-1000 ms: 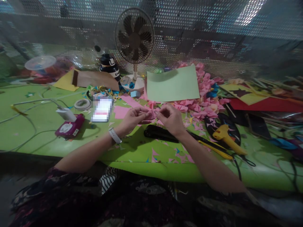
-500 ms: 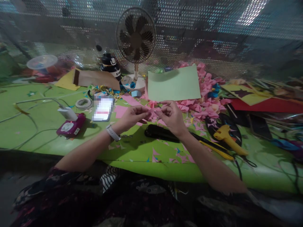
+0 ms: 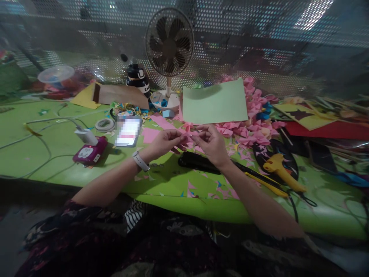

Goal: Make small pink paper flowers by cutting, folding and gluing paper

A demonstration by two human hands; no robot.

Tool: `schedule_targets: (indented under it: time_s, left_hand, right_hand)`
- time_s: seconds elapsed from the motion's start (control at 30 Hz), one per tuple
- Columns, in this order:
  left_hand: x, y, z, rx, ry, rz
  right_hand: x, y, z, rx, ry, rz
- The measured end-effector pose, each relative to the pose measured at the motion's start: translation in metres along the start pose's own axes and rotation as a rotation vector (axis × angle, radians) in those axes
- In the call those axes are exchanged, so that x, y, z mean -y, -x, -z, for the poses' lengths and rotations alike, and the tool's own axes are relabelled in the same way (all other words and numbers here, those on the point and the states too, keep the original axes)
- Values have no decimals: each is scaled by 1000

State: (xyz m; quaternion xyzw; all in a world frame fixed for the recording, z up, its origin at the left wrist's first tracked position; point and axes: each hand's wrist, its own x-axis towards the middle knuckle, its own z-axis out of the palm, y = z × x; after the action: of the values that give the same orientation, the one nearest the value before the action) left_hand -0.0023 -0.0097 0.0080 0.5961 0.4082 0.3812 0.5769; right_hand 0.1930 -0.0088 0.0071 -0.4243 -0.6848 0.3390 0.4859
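Observation:
Between my two hands, above the green table (image 3: pixel 167 181), is a small piece of pink paper (image 3: pixel 188 135). My left hand (image 3: pixel 170 141) pinches its left side between thumb and fingers. On the other side my right hand (image 3: pixel 211 144) pinches it too, fingertips close to the left ones. Its exact shape is partly hidden by the fingers. Below the right wrist lies a black flat iron-like tool (image 3: pixel 198 162). Flat pink paper pieces (image 3: pixel 151 134) lie just beyond my left hand, and a heap of folded pink paper pieces (image 3: pixel 250 129) spreads behind my right hand.
A phone (image 3: pixel 128 131), tape roll (image 3: pixel 104 125) and purple power adapter (image 3: pixel 90 151) sit on the left. Behind stand a fan (image 3: pixel 169 48), a black bottle (image 3: pixel 137 79) and a pale green sheet (image 3: pixel 215 102). A yellow glue gun (image 3: pixel 284 171) lies right, with cords around.
The whole view has shifted slightly, so things appear a little further right. Both hands keep pinching the pink paper, with only slight finger movement.

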Motion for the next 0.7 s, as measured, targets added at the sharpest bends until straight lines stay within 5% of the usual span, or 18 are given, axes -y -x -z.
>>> schedule_targets:
  time_s: [0.27,0.7]
  left_hand:
    - [-4,3,1,-8,41,25]
    - [-9,-4,26,24,101,196]
  right_hand:
    - [-1,-1,0,-28,-19,-21]
    - [-3,-2,1,134,-76,-103]
